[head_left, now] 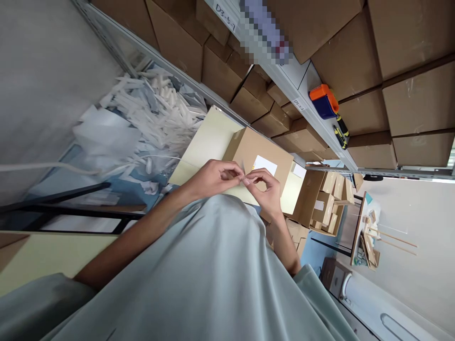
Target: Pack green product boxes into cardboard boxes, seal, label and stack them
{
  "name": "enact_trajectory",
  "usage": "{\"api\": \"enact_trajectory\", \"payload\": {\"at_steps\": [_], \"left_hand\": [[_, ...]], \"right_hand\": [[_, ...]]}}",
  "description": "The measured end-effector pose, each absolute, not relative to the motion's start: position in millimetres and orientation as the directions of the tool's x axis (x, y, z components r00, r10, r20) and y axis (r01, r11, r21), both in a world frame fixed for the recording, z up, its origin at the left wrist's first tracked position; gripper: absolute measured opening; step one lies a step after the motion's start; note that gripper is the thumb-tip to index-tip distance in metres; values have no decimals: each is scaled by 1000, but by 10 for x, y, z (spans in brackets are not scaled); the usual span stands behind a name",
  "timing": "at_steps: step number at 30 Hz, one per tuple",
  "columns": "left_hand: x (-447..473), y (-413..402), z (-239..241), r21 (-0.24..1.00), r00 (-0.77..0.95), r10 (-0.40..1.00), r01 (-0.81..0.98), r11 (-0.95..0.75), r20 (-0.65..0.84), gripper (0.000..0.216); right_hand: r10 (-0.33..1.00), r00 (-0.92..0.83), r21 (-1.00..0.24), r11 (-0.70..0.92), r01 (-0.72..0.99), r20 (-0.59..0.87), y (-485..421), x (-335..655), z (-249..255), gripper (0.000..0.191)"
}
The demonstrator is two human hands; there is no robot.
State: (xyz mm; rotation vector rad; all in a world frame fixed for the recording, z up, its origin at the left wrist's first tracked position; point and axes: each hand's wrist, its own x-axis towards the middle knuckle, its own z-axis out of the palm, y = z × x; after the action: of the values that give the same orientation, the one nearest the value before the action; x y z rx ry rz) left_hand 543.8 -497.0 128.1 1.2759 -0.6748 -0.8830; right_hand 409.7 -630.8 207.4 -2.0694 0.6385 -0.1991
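Note:
My left hand (pixel 217 179) and my right hand (pixel 265 187) meet at the fingertips in front of my shirt. Thumb and forefinger of each are pinched together. Between them is something thin and small, too fine to make out; a faint greyish sliver shows just above the fingertips. Behind my hands a closed cardboard box (pixel 275 147) rests on a pale yellow tabletop (pixel 209 135). A white label (pixel 264 166) is stuck on the box, partly covered by my right hand.
Shelves of cardboard boxes (pixel 341 57) run along the upper side, with an orange and blue tape dispenser (pixel 324 102) and yellow-black cutters (pixel 340 135) on a ledge. White scraps (pixel 159 104) heap at left. An open carton (pixel 320 203) holding smaller boxes stands at right.

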Motion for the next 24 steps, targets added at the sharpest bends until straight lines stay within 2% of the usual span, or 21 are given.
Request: {"api": "enact_trajectory", "payload": {"at_steps": [7,15,17,20,22,24], "left_hand": [[5391,-4971,1267,982,509,-860,171,74,-24,29],[5407,-4976,1165,973,543,-838,219,75,-58,25],[5449,-4991,1052,957,570,-813,284,58,-120,27],[5518,-5029,852,875,609,-744,479,68,-276,31],[5578,-5060,723,774,639,-654,621,128,-405,33],[5687,-5082,602,694,678,-529,688,212,-510,35]], "right_hand": [[-502,861,-797,-483,-362,-87,-6356,4091,1980,23],[-555,824,-809,-431,-400,-112,-6405,4054,1897,13],[-614,780,-822,-377,-426,-122,-6486,4017,1845,13],[-727,678,-848,-287,-445,-110,-6648,3915,1773,17],[-790,605,-861,-237,-449,-98,-6745,3825,1743,20],[-837,541,-874,-195,-445,-89,-6806,3726,1733,22]]}}
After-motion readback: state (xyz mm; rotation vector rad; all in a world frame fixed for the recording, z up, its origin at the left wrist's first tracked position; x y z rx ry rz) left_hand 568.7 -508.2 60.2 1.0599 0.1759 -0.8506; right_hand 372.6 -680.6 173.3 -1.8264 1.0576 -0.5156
